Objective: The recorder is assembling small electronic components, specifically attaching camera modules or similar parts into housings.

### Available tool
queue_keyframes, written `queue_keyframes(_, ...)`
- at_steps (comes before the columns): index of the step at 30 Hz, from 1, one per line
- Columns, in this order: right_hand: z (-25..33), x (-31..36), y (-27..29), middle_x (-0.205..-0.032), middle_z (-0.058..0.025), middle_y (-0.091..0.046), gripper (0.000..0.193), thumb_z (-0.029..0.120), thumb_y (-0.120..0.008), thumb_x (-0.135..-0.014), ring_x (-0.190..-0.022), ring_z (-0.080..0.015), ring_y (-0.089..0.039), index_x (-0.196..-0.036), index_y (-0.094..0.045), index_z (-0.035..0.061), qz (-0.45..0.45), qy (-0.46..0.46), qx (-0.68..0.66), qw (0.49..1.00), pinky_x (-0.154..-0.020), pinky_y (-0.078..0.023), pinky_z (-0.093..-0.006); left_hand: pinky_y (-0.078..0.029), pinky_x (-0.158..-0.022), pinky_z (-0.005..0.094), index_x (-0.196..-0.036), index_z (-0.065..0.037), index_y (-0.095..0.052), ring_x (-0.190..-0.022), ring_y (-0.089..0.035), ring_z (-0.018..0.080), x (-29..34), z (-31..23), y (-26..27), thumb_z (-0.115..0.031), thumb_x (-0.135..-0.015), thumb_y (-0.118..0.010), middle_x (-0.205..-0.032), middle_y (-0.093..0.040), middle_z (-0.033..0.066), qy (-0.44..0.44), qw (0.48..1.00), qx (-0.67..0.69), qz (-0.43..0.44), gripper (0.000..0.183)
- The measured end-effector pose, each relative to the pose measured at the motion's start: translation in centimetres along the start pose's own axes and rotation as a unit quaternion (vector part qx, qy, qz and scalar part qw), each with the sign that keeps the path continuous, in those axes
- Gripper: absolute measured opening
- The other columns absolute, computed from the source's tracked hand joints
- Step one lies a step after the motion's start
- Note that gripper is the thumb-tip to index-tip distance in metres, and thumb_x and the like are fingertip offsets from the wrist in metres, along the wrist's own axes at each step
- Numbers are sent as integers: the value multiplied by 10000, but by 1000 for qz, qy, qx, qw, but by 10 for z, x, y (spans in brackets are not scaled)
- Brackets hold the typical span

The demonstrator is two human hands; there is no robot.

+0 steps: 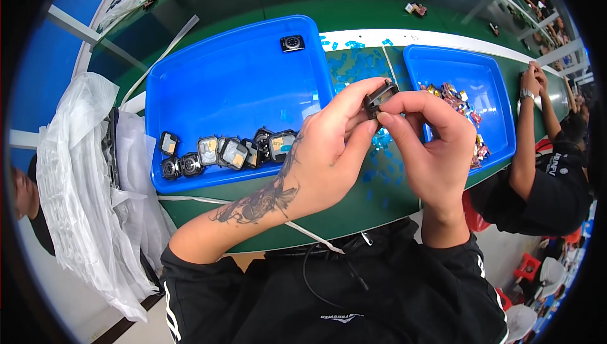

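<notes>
Black short-sleeved top with white stripes, and a tattooed left forearm.
Behind the bare left hand (335, 151), a dark, finely shaded tattoo (259, 205) runs from the wrist along the forearm. Farther back from it and from the bare right hand (437, 148), the black top (278, 303) has loose sleeves edged with white stripes (496, 293); nearer the body, a thin black cord (306, 276) loops above a small white chest print (342, 317).
</notes>
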State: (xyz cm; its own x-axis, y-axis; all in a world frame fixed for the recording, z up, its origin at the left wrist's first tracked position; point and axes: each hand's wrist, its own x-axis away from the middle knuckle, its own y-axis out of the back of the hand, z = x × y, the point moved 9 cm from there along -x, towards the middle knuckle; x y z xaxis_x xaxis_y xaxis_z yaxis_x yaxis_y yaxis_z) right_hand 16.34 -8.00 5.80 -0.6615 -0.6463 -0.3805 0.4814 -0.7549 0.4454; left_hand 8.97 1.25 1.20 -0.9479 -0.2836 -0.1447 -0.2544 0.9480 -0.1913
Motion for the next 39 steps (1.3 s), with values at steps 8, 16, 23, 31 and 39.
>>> queue_keyframes(8, -5, -4, -1, -750, -14, -670, 88, -1, -706, -787, -531, -73, -465, -869, -694, 30, 37, -27, 17, 999, -489, -370, -227, -400, -1081, 341, -1399, 76, -362, -1285, -494, 222, 1, 4, -1, 60, -961, -454, -1353, -504, 174, 1, 997, -79, 10, 447)
queue_keyframes(16, -1, -10, 1, -668, 7, -521, 208, -20, -744, -740, -595, -63, -503, -763, -543, 32, 33, -9, 14, 999, -511, -359, -217, -427, -1055, 344, -1394, 57, -361, -1249, -521, 216, 0, 9, 1, 58, -963, -452, -1335, -512, 176, 12, 998, -52, 25, 441)
queue_keyframes(23, -10, 4, 17, -955, -45, -590, 298, -31, -739, -760, -854, -100, -584, -1018, -592, -9, 15, 35, -213, 976, -756, -490, -243, -479, -1019, 390, -1443, -19, -231, -1198, -560, 249, -4, -8, 0, 25, -967, -444, -1281, -545, 196, 4, 990, 137, -22, 523)
queue_keyframes(31, -26, 13, 17, -914, -86, -662, 163, -62, -681, -848, -852, -117, -657, -991, -603, -52, -6, -72, -282, 957, -767, -534, -222, -511, -934, 339, -1340, -23, -475, -1075, -631, 235, -2, -31, 2, 42, -920, -526, -1236, -592, 164, -113, 981, -155, 7, 428)
queue_keyframes(39, -34, 19, 3, -909, -114, -680, 147, -62, -657, -864, -814, -132, -664, -1005, -618, -69, 49, -128, -409, 902, -750, -538, -232, -549, -731, 314, -1058, -61, -713, -893, -678, 253, 7, -58, -5, 79, -722, -708, -1008, -685, 132, -237, 891, -386, -27, 364)
